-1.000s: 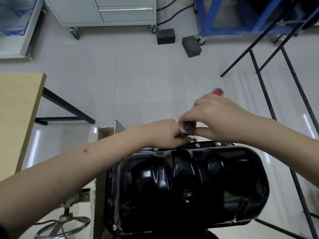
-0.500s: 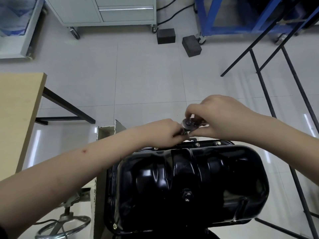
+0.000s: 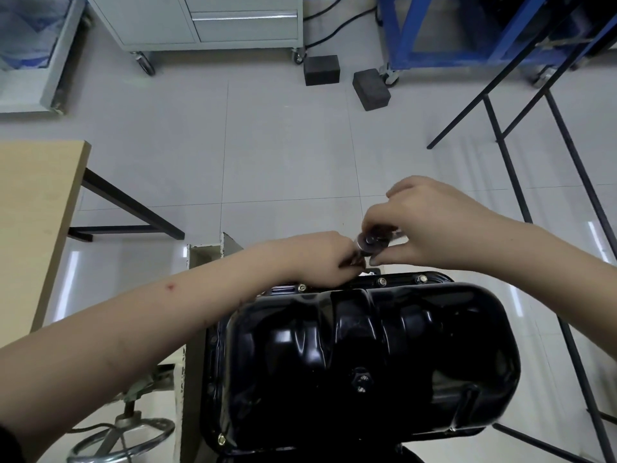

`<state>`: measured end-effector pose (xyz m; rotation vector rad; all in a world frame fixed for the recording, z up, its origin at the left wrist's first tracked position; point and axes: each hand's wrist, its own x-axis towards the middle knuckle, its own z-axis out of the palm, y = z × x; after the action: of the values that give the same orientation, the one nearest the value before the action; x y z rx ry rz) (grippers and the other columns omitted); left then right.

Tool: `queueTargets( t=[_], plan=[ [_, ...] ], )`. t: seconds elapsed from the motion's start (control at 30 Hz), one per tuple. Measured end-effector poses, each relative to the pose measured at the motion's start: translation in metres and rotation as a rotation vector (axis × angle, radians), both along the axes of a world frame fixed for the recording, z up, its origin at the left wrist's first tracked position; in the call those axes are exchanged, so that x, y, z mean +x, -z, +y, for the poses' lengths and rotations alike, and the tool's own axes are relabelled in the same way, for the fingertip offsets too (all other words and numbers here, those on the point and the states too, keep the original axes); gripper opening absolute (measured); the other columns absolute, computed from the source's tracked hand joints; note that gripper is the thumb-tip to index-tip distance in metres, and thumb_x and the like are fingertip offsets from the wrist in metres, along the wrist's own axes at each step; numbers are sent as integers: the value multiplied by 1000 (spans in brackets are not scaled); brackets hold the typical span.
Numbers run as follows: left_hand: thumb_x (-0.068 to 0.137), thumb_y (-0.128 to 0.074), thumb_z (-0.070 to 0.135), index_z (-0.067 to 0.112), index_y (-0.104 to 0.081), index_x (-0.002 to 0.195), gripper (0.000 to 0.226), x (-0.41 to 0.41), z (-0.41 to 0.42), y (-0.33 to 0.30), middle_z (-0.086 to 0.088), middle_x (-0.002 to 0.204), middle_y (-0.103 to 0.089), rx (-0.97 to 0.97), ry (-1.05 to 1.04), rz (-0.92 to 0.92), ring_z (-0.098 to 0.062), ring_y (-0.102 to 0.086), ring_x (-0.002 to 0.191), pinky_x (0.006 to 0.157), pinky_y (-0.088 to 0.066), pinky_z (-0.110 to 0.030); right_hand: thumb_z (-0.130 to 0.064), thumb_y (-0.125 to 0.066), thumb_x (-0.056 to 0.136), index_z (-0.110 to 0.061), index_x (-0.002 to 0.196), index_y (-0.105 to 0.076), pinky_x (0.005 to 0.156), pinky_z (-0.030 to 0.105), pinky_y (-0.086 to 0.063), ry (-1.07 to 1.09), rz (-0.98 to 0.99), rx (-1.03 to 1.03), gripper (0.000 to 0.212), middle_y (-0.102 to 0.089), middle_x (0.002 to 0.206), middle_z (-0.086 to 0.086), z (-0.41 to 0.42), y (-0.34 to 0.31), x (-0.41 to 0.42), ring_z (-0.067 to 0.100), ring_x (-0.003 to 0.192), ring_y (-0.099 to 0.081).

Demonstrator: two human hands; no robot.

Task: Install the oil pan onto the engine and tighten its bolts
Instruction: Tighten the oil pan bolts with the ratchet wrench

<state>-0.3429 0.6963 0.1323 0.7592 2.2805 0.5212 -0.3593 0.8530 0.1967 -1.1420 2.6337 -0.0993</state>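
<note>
The glossy black oil pan (image 3: 367, 355) sits upside down on the engine, filling the lower middle of the view. Brass-coloured bolts (image 3: 381, 281) stand along its far flange. My right hand (image 3: 430, 225) grips a silver ratchet wrench; its round head (image 3: 373, 243) shows between thumb and fingers, just above the far flange. My left hand (image 3: 320, 259) reaches in from the left and pinches the socket stem under the ratchet head. The socket and the bolt beneath it are hidden by my fingers.
A wooden table (image 3: 30, 208) stands at the left. The engine stand's handwheel (image 3: 123, 439) is at the lower left. Black metal frame legs (image 3: 521, 202) run down the right. Two dark blocks (image 3: 370, 90), a grey cabinet (image 3: 217, 21) and a blue rack (image 3: 434, 31) lie across the floor beyond.
My right hand has swung the ratchet round, and its head has shifted slightly to the right. The red handle tip seen one second ago is now hidden. My left hand stays put.
</note>
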Motion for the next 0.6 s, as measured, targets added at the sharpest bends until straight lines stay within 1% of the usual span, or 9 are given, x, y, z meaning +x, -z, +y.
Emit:
queueTargets(
  t=[0.07, 0.13, 0.23, 0.3, 0.37, 0.4, 0.47, 0.53, 0.6],
  plan=[
    [96, -43, 31, 6, -50, 83, 29, 1, -2, -1, -11, 77, -57, -10, -57, 66, -22, -43, 68, 58, -25, -25, -67, -36, 69, -22, 85, -48, 55, 28, -31, 41, 50, 78, 49, -51, 71, -6, -2, 2, 2, 20, 74, -47],
    [96, -43, 30, 6, -52, 81, 30, 5, -1, 0, -17, 77, -59, -22, -103, 145, -21, -39, 66, 55, -20, -26, -70, -33, 65, -23, 80, -39, 48, 25, -23, 85, 37, 46, 49, -44, 65, -10, -5, 3, 7, 17, 66, -41],
    [96, -41, 22, -2, -56, 89, 30, 8, 0, 3, -22, 87, -63, 14, -96, 136, -29, -51, 74, 60, -28, -29, -55, -56, 75, -25, 89, -55, 65, 26, -40, 145, -118, -114, 33, -58, 78, -11, 0, 1, 8, 14, 79, -51],
    [96, -42, 17, -4, -58, 95, 26, 7, -1, 1, -21, 90, -63, 76, -52, 63, -31, -52, 78, 64, -31, -28, -35, -67, 77, -29, 97, -64, 75, 18, -36, 65, -203, -153, 21, -64, 87, -10, 3, -1, 6, 9, 85, -50],
    [96, -42, 16, -3, -58, 102, 25, 7, 1, -1, -20, 94, -62, 105, -12, 1, -29, -52, 81, 69, -35, -28, -21, -69, 77, -27, 101, -67, 77, 21, -33, -40, -214, -156, 25, -67, 87, -9, 3, 1, 6, 7, 80, -44],
    [96, -42, 17, -1, -58, 104, 25, 7, 1, -2, -19, 94, -62, 108, -9, -15, -28, -52, 80, 70, -36, -29, -23, -68, 78, -27, 102, -67, 77, 23, -33, -47, -187, -130, 24, -67, 87, -8, 2, 1, 7, 7, 79, -41],
    [96, -42, 21, 0, -57, 99, 26, 7, 1, -2, -18, 89, -63, 95, -42, -4, -24, -48, 72, 66, -34, -29, -44, -60, 81, -29, 100, -63, 70, 25, -35, 15, -77, -20, 25, -63, 83, -9, 1, 0, 6, 11, 78, -43],
    [96, -43, 28, 0, -58, 92, 33, 6, 1, -2, -17, 85, -64, 56, -97, 43, -24, -48, 69, 66, -36, -32, -60, -48, 79, -23, 91, -53, 54, 28, -28, 84, 31, 116, 39, -51, 71, -7, -1, -1, 7, 19, 74, -47],
    [96, -43, 30, -1, -57, 85, 35, 4, 0, -2, -20, 81, -63, 24, -121, 99, -25, -44, 66, 60, -30, -30, -64, -40, 80, -21, 90, -44, 50, 29, -22, 112, 68, 168, 43, -47, 72, -4, -4, 1, 11, 24, 77, -52]
  ],
)
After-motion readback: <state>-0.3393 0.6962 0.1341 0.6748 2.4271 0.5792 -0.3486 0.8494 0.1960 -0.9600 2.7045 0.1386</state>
